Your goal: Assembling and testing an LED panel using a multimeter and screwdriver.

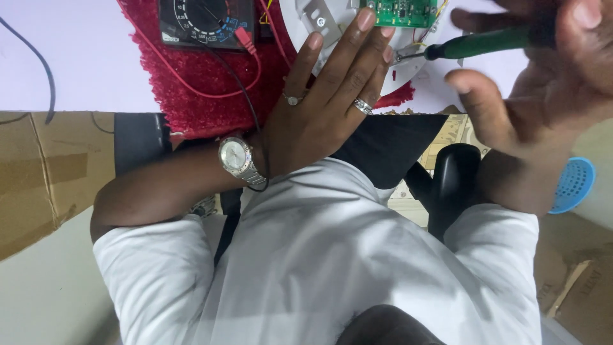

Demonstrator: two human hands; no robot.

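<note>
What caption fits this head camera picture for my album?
Left hand steadies a white round housing while the right hand works a green-handled screwdriver beside its green circuit board.

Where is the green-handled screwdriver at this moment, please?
In the head view, the green-handled screwdriver sits at the upper right, held in the right hand, its tip meeting the white round housing beside the left hand's fingers.
</note>
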